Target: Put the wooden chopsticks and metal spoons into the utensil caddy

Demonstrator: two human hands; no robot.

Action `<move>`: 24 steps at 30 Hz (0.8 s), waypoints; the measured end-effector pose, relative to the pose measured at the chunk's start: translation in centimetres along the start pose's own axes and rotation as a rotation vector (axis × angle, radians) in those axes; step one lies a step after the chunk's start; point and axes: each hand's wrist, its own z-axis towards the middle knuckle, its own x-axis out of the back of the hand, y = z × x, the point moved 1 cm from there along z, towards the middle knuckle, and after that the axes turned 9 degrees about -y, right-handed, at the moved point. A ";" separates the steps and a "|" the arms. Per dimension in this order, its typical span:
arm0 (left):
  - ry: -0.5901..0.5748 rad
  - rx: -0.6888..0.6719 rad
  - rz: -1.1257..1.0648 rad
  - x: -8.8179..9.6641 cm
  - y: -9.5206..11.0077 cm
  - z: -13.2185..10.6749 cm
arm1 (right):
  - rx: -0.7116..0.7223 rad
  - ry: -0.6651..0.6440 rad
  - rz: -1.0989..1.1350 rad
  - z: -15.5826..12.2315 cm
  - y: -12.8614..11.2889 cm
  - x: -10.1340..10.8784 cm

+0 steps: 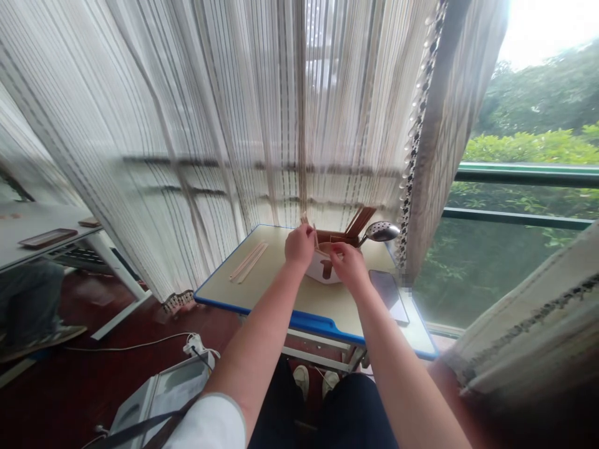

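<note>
From the head view, the left hand (299, 246) and the right hand (350, 265) are hovering close together at a white cutlery holder (322, 268) — whether they are clamping something, I cannot tell. The holder is standing on a beige desk with a blue edge (276, 293), with brown wooden sticks (360, 221) and a metal slotted spoon (381, 232) are leaning out of it. Pale loose chopsticks (249, 262) are lying left of the hands, and a dark phone (388, 296) is lying to the right. A sheer striped curtain (187, 125) is hanging behind the desk, a green railing (519, 174) is crossing the window, and a dark red wooden floor (60, 399) is spreading below — beside a white desk (37, 231) a seated person's leg (28, 299) is showing.
</note>
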 end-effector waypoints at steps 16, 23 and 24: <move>0.046 0.051 0.053 1.3 -1.3 -1.6 | 0.065 0.082 0.013 -0.5 -1.0 -1.1; 0.170 0.234 0.294 4.3 -9.7 -4.1 | 0.143 0.233 0.039 -1.2 -3.6 -2.9; 0.155 0.261 0.359 4.8 -11.2 -4.6 | 0.171 0.224 0.053 -1.3 -4.4 -3.7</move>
